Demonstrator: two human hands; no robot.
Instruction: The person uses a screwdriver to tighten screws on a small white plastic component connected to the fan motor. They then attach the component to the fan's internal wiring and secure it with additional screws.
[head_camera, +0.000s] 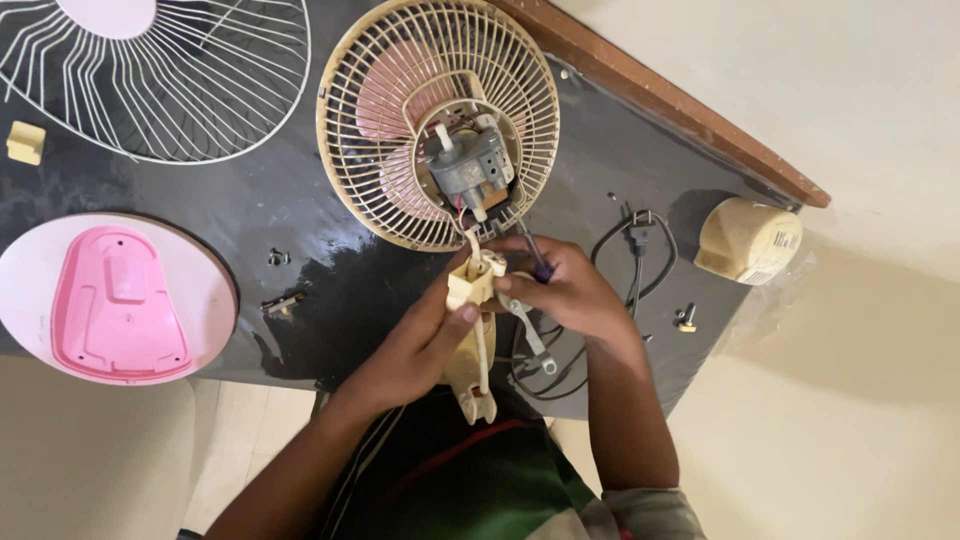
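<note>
A small cream fan lies face down on a black table, its rear grille up, pink blades inside and the grey motor bare. My left hand grips the fan's cream neck piece, thumb on its upper end. My right hand holds a dark-handled screwdriver close to the neck's top, just below the motor. A cream stem hangs down from the neck over my lap.
A white wire grille lies at the top left, a pink and white round base at the left. Loose screws, a black cord, a cream motor cover and a metal bracket lie around. The table's edge runs near my body.
</note>
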